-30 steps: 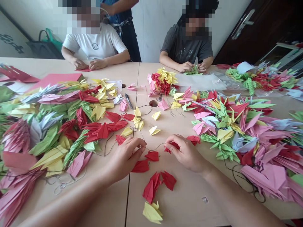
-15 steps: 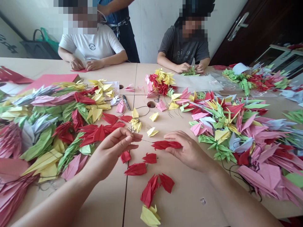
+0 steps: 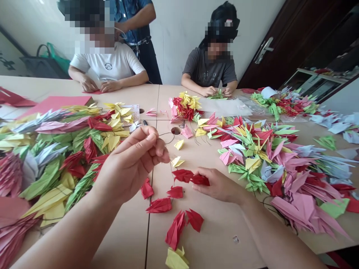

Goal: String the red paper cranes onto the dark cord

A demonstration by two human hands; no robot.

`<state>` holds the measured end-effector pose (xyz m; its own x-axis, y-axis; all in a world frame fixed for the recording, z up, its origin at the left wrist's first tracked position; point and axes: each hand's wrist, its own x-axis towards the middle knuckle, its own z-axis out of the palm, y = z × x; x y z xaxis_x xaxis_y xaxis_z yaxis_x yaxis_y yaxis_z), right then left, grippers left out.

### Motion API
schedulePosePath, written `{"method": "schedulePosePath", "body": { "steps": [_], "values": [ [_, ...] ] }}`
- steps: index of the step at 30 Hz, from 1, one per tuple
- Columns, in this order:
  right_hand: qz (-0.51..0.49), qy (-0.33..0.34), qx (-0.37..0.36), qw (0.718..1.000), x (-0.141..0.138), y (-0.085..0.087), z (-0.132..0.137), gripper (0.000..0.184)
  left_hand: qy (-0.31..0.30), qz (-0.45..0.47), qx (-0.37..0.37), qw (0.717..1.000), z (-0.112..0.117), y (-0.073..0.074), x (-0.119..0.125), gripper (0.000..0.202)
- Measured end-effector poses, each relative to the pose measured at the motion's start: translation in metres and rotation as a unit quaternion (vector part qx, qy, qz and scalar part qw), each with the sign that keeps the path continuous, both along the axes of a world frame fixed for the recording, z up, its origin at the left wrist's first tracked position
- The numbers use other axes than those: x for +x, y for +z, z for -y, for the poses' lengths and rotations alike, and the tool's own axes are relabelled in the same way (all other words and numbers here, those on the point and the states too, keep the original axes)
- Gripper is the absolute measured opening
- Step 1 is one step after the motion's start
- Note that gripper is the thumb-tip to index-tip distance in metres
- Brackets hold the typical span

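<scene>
My left hand (image 3: 137, 157) is raised over the middle of the table, thumb and fingers pinched on a thin thread (image 3: 172, 169). The thread hangs from its fingertips toward the red folded paper cranes. Low on the right, my right hand (image 3: 218, 185) curls around a red paper crane (image 3: 200, 179). Another red crane (image 3: 183, 175) sits just beyond its fingertips, apparently on the thread. Loose on the table below lie several red cranes (image 3: 159, 205) and a yellow crane (image 3: 176, 258). Two small yellow cranes (image 3: 177, 161) lie beyond my hands.
Heaps of coloured paper cranes cover the left (image 3: 50, 130) and right (image 3: 280, 149) of the table. A red-and-yellow bunch (image 3: 186, 104) stands farther back near a cable hole (image 3: 175, 130). Two people sit across the table, their hands on paper; another person stands behind.
My left hand has come closer and higher, its fingers now curled tighter. The red cranes at my right hand have separated, one sitting farther left of the fingers. The view has tilted slightly.
</scene>
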<state>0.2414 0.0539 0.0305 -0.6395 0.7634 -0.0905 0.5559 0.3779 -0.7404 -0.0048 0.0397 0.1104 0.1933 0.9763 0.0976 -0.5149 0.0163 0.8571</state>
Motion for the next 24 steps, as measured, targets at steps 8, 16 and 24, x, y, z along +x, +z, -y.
{"method": "schedulePosePath", "body": {
  "steps": [8,16,24],
  "values": [
    [-0.401,0.037,-0.402,0.822,-0.009,0.048,-0.006,0.04,0.2,-0.157,0.126,0.959,0.009,0.02,-0.032,0.011],
    [-0.382,0.061,-0.356,0.851,-0.026,0.068,-0.003,0.043,0.082,-0.524,0.188,0.826,0.007,-0.001,-0.043,0.05],
    [-0.369,0.06,-0.366,0.852,-0.031,0.064,0.003,0.038,-0.076,-0.274,0.036,0.958,0.008,-0.012,-0.02,0.038]
  ]
}}
